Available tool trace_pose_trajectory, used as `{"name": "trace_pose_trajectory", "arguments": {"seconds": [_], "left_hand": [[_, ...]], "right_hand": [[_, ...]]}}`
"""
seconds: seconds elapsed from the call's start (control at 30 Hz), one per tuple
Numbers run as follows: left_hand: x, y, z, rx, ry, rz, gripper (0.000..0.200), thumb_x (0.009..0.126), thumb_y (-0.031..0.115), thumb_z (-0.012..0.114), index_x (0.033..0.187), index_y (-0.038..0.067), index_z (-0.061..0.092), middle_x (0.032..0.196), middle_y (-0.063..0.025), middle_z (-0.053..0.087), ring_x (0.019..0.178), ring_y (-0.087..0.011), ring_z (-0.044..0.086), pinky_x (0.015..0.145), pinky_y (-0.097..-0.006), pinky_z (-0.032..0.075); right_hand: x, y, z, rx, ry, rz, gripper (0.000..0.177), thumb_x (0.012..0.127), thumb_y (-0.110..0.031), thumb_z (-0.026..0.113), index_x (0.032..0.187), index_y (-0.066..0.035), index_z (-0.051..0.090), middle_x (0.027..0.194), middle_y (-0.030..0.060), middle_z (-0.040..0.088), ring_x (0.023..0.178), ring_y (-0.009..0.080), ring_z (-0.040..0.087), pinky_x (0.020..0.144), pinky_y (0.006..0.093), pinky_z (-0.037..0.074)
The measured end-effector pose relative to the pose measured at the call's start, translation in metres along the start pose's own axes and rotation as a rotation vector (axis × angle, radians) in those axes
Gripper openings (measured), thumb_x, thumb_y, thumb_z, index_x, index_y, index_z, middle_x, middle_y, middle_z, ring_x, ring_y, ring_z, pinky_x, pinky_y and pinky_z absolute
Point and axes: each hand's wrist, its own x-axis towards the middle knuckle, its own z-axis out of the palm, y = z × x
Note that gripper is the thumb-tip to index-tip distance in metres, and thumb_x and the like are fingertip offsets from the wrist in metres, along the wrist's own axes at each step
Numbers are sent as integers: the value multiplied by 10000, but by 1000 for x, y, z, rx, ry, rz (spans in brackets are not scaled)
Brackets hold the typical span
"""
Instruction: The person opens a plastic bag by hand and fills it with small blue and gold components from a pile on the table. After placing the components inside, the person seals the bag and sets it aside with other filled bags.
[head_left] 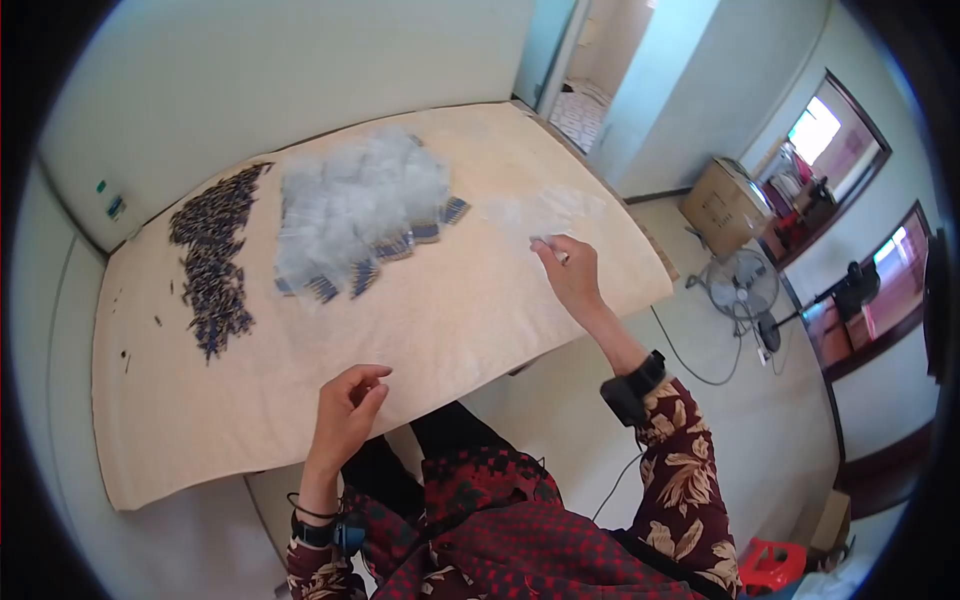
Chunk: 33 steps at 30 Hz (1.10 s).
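Over the near edge of the cloth-covered table, my left hand is loosely curled, thumb and forefinger apart and nothing between them. My right hand is at the right part of the table, its thumb and forefinger pinched on what looks like the edge of a clear plastic bag. Just beyond it lie flat clear plastic bags, faint against the cloth. A heap of filled clear bags covers the back middle, with rows of small dark, gold-tipped pieces showing along its near side.
A long pile of loose dark, gold-tipped pieces lies on the table's left, with a few strays nearby. Walls border the back and left. On the floor to the right are a fan, a cardboard box and a red stool.
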Motion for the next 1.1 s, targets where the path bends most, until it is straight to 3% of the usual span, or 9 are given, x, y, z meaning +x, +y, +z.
{"name": "trace_pose_trajectory", "arguments": {"seconds": [0.1,0.27,0.4,0.5,0.63,0.8,0.93,1.03,1.1], "left_hand": [[-7,4,6,-52,12,-22,193,885,56,619,1068,13,658,751,55,551,657,-34,498,598,-196,406],[-15,2,-7,-21,72,-15,212,889,65,613,1088,2,647,783,50,564,690,-26,495,621,-190,410],[-19,1,-18,-16,218,0,359,900,116,624,1231,-12,569,925,-14,629,794,-57,537,683,-209,446],[-22,-7,-27,-191,294,19,578,905,194,653,1379,-33,413,1143,-99,623,941,-125,581,775,-255,489],[-37,-5,-42,-456,272,-50,729,894,263,681,1432,-52,302,1272,-146,566,1030,-197,597,840,-309,512],[-54,-16,-52,-622,415,-90,754,891,262,689,1439,-54,280,1246,-132,577,1040,-202,603,866,-316,515],[-67,-19,-60,-738,401,-153,636,897,238,683,1392,-28,386,1155,-108,621,1000,-170,620,854,-306,525],[-74,-24,-65,-695,431,-129,443,892,198,687,1249,-15,533,907,-39,648,764,-118,616,706,-251,515],[-80,-25,-73,-652,466,-108,363,893,188,684,1181,4,563,886,-26,649,746,-106,610,688,-244,508]], "right_hand": [[-1,-44,0,376,-213,233,164,885,-187,668,841,-45,739,744,47,703,660,69,569,611,250,450],[-13,-99,35,652,-406,243,185,885,-175,664,817,-14,724,729,35,695,650,36,542,601,225,432],[-25,-144,55,874,-592,248,192,882,-208,690,800,-36,713,766,23,701,636,27,519,538,193,376],[-35,-165,75,985,-714,261,177,850,-213,735,777,-55,707,735,4,683,615,24,504,532,192,371],[-46,-189,96,1029,-848,237,177,817,-201,773,753,-58,692,679,-20,643,588,25,495,528,185,364],[-55,-220,108,1115,-961,252,166,803,-179,785,745,-62,682,639,-38,605,571,21,484,524,181,357],[-59,-232,117,1153,-1025,228,163,811,-173,777,752,-57,680,628,-47,592,570,17,477,517,181,351],[-59,-230,124,1037,-1049,129,158,823,-179,764,790,-44,690,665,-31,626,590,22,508,523,181,372],[-59,-230,126,1046,-1080,116,161,839,-183,748,822,-32,692,706,-15,643,613,31,527,530,184,388]]}}
